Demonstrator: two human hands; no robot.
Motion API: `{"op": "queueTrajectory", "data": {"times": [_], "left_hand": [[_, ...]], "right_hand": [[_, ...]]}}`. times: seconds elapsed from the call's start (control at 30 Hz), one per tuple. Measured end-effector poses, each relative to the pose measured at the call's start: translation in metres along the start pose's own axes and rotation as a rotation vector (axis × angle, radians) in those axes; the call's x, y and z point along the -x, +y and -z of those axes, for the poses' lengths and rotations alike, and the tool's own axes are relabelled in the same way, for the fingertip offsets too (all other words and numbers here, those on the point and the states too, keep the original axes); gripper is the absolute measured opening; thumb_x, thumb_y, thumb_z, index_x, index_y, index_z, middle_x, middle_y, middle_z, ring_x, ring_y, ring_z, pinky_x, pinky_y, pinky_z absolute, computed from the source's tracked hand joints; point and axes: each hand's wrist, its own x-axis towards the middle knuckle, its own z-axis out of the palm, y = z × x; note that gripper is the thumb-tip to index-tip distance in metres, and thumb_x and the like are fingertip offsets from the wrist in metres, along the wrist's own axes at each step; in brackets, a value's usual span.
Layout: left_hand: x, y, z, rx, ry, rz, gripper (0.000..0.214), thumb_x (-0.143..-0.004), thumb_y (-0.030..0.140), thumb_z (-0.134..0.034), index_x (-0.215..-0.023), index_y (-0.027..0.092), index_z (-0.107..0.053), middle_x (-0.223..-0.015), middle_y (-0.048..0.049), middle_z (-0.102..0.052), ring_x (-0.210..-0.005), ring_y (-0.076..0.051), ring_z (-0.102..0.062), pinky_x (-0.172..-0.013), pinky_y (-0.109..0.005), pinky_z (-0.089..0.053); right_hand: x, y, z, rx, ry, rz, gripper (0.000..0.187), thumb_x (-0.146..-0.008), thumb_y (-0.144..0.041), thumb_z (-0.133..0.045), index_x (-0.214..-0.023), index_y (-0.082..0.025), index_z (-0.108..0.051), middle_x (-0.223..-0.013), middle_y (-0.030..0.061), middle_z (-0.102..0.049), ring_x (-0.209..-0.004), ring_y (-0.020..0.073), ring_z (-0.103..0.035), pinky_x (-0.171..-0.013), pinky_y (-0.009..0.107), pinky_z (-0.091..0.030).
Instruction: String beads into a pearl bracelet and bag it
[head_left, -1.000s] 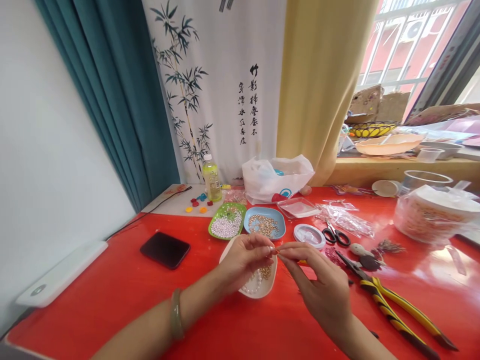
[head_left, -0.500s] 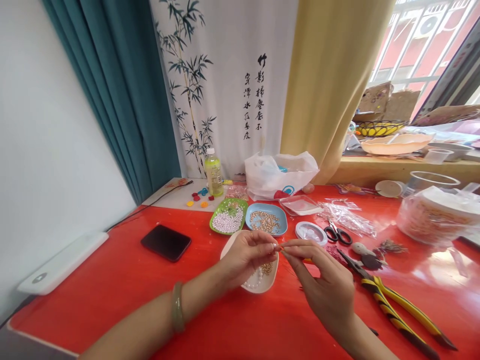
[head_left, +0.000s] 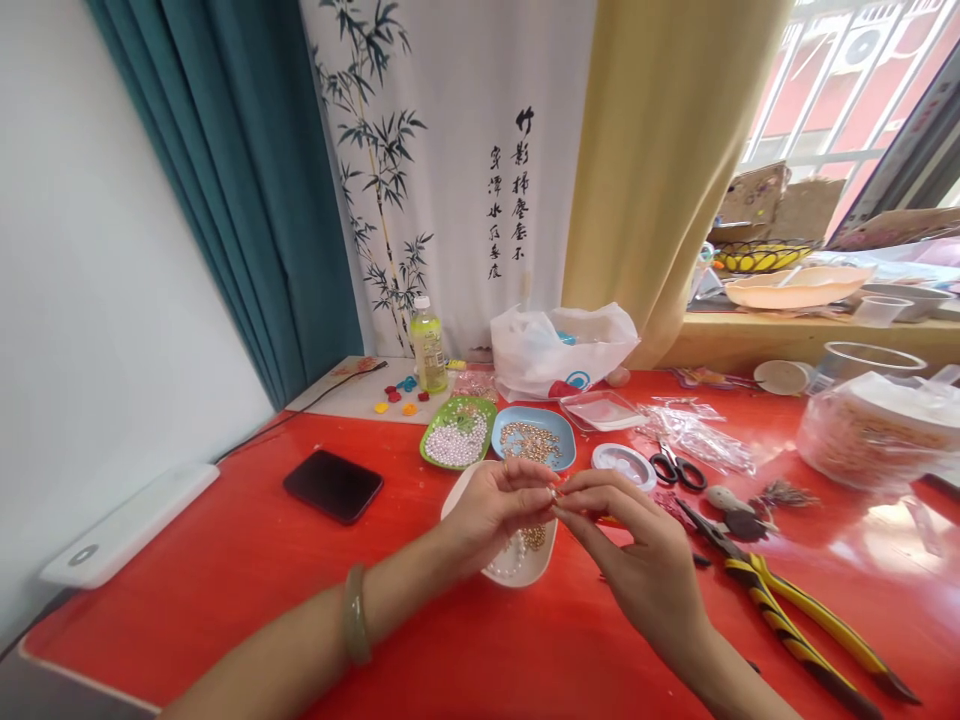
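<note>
My left hand point(head_left: 491, 510) and my right hand point(head_left: 637, 555) meet fingertip to fingertip above a white dish point(head_left: 525, 573) of pearl and gold beads on the red table point(head_left: 225, 590). Both hands are pinched shut on something tiny at their tips, too small to name. A green bangle point(head_left: 354, 615) sits on my left wrist. Just behind the hands lie a green dish of pearl beads point(head_left: 457, 432) and a blue dish of gold beads point(head_left: 532, 437).
A black phone point(head_left: 333, 485) lies to the left. Yellow-handled pliers point(head_left: 795, 615), black scissors point(head_left: 677, 468), a thread spool point(head_left: 621, 464) and clear bags point(head_left: 697, 435) lie to the right. A white plastic bag point(head_left: 559, 350) and a green bottle point(head_left: 427, 347) stand at the back.
The view rose slightly, then steadied. My right fingers have closed in on my left fingertips, and the pinch point has barely shifted.
</note>
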Motion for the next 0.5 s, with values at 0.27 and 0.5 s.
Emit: {"op": "queueTrajectory", "data": {"times": [0.27,0.5], "left_hand": [[-0.007,0.003,0.007,-0.198,-0.017,0.002,0.036,-0.053,0.021,-0.076,-0.081,0.012,-0.056,-0.067,-0.0027,-0.063,-0.06,-0.011,-0.058,-0.063,-0.024,-0.043],[-0.006,0.027,0.008,-0.562,-0.081,0.05,0.031,-0.064,0.014,-0.065,-0.093,0.013,-0.054,-0.08,-0.0092,-0.068,-0.074,-0.016,-0.061,-0.07,-0.028,-0.043]], "right_hand": [[-0.002,0.007,0.0,-0.094,-0.13,-0.234,0.005,-0.074,-0.024,-0.058,-0.071,-0.021,-0.055,-0.075,0.0031,-0.06,-0.073,0.0161,-0.059,-0.057,0.026,-0.05],[0.001,0.013,0.001,0.104,-0.208,-0.089,0.012,-0.079,-0.018,-0.05,-0.074,-0.022,-0.06,-0.074,0.0032,-0.061,-0.065,0.0142,-0.059,-0.056,0.026,-0.048]]}}
